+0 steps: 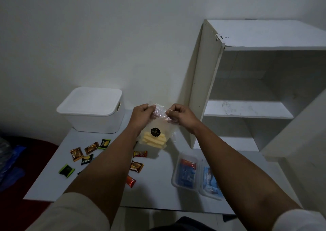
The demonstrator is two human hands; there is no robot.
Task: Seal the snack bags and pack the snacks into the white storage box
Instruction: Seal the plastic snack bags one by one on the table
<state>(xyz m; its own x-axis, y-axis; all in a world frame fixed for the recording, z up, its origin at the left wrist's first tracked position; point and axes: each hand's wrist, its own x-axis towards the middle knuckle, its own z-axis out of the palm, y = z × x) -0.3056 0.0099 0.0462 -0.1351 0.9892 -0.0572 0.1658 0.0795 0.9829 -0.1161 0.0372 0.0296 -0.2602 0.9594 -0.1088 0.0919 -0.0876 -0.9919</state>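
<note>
Hands are lifting a crinkly clear snack bag (159, 125) above the table (158, 186): left hand (141, 116) and right hand (180, 117) are pinching its top, pale sticks inside; lidded white storage box (91, 109) is sitting at the left.

A clear snack bag (156, 133) of pale yellow sticks with a round black sticker hangs upright above the bench, its crumpled top pinched, while the lidded white storage box (91, 110) sits at the far left, small wrapped snacks (88, 154) scattered nearby.
</note>
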